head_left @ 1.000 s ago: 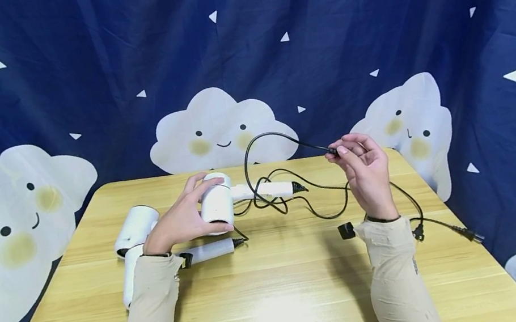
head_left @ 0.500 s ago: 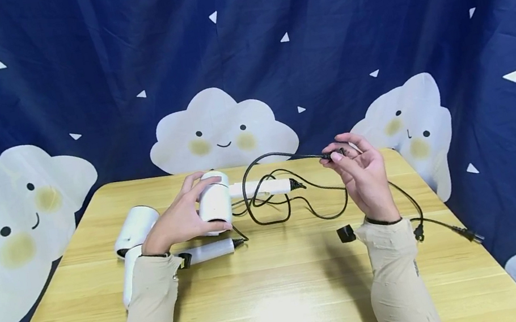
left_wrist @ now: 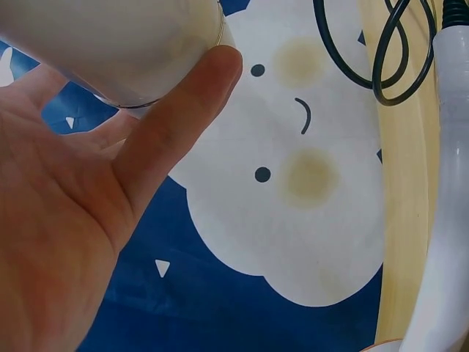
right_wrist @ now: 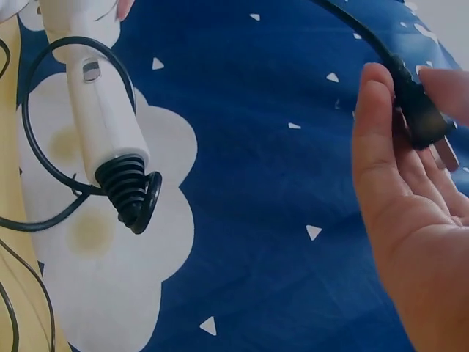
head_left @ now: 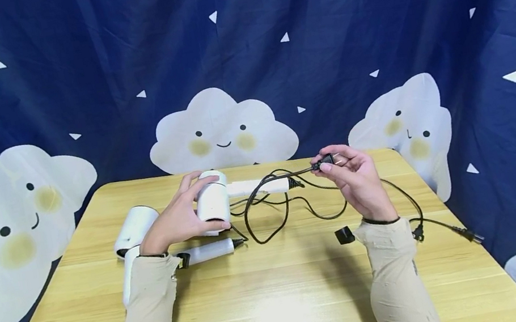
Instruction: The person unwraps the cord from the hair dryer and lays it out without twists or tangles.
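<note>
My left hand [head_left: 175,219] grips the barrel of a white hair dryer [head_left: 213,203], thumb low and fingers over the top. The dryer's handle [right_wrist: 106,117] points right and ends in a ribbed black cord sleeve. Between thumb and fingers my right hand [head_left: 357,181] pinches a black two-pin plug [head_left: 325,161], its metal prongs facing right. From the plug a black cord [head_left: 271,237] loops back to the left toward the dryer. In the left wrist view the thumb [left_wrist: 183,110] lies along the white barrel.
Another white hair dryer [head_left: 137,228] lies at the left, partly behind my left forearm. A further white handle [head_left: 212,251] lies below the held dryer. Other cords end in plugs [head_left: 470,234] at the table's right. A small black block [head_left: 345,235] shows beside my right wrist.
My right hand has come down and left with the plug, turning it so its prongs show. The cord loop has sunk toward the table. The left hand has shifted slightly left with the dryer.
</note>
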A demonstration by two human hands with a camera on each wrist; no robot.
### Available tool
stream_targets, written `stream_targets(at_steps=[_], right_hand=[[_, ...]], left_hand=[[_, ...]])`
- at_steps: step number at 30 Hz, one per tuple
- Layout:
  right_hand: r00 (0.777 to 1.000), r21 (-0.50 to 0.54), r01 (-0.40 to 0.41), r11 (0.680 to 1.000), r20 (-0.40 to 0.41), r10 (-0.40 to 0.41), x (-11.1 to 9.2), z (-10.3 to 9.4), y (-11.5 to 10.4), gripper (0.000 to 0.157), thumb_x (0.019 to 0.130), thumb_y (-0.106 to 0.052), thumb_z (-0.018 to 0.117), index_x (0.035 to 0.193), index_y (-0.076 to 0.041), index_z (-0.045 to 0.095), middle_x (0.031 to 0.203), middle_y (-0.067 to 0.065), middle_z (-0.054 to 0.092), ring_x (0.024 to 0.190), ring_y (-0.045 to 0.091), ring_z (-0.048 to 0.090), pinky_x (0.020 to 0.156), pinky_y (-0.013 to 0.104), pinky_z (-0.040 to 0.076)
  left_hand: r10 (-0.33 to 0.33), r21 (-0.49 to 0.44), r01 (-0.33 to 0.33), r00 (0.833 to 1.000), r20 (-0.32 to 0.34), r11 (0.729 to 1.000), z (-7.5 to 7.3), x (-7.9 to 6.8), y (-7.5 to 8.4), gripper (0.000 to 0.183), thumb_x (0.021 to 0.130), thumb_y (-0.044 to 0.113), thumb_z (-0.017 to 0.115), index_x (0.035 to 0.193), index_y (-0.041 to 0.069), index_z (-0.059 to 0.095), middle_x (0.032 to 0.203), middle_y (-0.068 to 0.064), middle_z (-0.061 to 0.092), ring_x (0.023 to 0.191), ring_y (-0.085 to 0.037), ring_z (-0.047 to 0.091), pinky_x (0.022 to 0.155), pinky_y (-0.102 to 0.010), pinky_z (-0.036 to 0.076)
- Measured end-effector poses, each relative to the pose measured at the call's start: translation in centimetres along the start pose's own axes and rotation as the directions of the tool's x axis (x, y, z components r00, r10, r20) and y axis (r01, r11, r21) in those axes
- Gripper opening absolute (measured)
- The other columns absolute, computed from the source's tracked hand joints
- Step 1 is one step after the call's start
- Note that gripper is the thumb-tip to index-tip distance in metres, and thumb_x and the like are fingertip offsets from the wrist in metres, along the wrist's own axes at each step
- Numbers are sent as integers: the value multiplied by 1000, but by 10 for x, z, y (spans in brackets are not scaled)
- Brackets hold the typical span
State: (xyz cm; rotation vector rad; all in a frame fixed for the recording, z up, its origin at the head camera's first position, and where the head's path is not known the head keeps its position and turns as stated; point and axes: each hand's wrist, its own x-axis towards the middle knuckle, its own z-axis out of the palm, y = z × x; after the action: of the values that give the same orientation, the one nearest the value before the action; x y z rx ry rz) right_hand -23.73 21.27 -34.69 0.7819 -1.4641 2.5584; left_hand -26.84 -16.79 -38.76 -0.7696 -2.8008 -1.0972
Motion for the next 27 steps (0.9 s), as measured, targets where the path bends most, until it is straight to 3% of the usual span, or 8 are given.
stream_targets(at_steps=[8,15,20,27], right_hand=[[997,-164,-56,985,50,65,0,0,3,27,94,18,59,115,5,68,103,11,80,91,17,77,84,29,62],[982,-307,-136,942,84,169,-2,0,1,33,93,14,62,119,-6,68,106,6,79,67,14,73,74,30,62],[967,-397,-151,905,132,219,-3,-3,0,28,95,10,65,118,-5,67,109,8,76,73,16,74,77,34,63],[960,-439,-155,885,144,239,-2,-6,1,18,94,7,67,109,-2,68,106,4,77,77,16,74,78,35,63]], left_hand=[[2,-13,-2,1000,0,1000,-1,-1,-1,106,63,65,92,153,38,43,167,-10,22,123,-33,57,90,-47,55],[-2,-13,2,1000,2,1000,-2,-2,1,106,63,64,92,154,37,43,167,-12,21,123,-34,58,90,-47,55],[-7,-11,7,1000,5,1000,-3,-2,2,107,63,65,92,154,37,43,167,-12,21,124,-34,57,91,-48,54],[-7,-4,7,1000,0,1000,-3,-2,2,106,63,65,92,153,38,43,167,-12,22,123,-34,58,91,-48,55]])
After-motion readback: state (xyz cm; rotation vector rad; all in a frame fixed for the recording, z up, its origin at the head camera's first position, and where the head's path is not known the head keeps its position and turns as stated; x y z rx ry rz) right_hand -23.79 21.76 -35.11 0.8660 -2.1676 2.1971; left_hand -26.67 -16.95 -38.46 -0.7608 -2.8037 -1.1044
